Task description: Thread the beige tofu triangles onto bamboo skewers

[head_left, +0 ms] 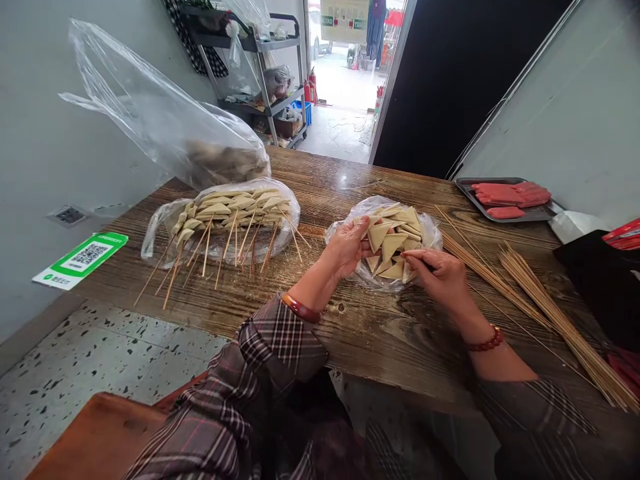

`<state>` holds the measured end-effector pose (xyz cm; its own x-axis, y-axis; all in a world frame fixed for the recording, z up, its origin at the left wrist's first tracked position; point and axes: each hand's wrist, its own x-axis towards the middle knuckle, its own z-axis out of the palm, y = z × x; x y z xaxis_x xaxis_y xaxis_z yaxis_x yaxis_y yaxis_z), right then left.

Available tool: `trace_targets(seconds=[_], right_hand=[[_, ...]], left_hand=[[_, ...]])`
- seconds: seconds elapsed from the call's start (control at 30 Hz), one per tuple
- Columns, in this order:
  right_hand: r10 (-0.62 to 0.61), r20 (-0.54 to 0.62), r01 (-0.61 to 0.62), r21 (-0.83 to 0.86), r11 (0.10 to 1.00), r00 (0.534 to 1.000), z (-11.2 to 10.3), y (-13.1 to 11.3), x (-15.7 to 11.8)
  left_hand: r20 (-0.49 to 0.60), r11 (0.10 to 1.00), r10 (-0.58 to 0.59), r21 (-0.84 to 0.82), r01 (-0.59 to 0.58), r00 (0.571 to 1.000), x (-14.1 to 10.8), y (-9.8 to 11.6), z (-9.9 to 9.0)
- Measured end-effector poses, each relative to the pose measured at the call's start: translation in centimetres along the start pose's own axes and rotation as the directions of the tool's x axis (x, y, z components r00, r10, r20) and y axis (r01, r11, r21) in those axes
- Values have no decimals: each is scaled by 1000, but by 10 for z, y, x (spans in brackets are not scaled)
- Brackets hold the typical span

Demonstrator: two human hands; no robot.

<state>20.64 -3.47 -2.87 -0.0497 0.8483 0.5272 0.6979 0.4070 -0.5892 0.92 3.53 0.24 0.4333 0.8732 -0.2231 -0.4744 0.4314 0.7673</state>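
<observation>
We see filled skewers (240, 203) at table (325, 180) left, big bag (165, 113) behind, code card (83, 260) further left. Centre: loose pieces (411, 218) on plastic sheet (431, 232), between left hand (349, 248) and right hand (441, 272). Right: stick bundle (565, 320), tray (537, 213) behind.

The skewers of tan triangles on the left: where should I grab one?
Probably by its bare stick, from the near side of the table: most sticks poke out that way, past the clear plastic, while the tan triangles bunch at the far ends.

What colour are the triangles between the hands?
The triangles are pale beige; see the head view.
</observation>
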Motion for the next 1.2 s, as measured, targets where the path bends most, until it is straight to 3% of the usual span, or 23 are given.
trace_targets(seconds=[0.63, 0.77, 0.9, 1.03, 1.2], right_hand=[[-71, -23, 70, -58, 996, 997, 3, -7, 0], [-74, 53, 76, -39, 996, 996, 0, -5, -2], [-32, 61, 37, -67, 997, 998, -3, 5, -5], [20, -64, -29, -152, 988, 998, -6, 13, -6], [251, -247, -291, -140, 946, 936, -13, 18, -9]], left_hand=[[26, 1000, -6, 30, 5, 1000, -1, -2, 2], [23, 1000, -8, 20, 8, 1000, -1, -2, -1], [25, 1000, 7, 0, -7, 1000, 2, -6, -6], [17, 999, 50, -17, -49, 999, 6, -12, -8], [34, 995, 53, -84, -50, 998, 11, -19, -9]])
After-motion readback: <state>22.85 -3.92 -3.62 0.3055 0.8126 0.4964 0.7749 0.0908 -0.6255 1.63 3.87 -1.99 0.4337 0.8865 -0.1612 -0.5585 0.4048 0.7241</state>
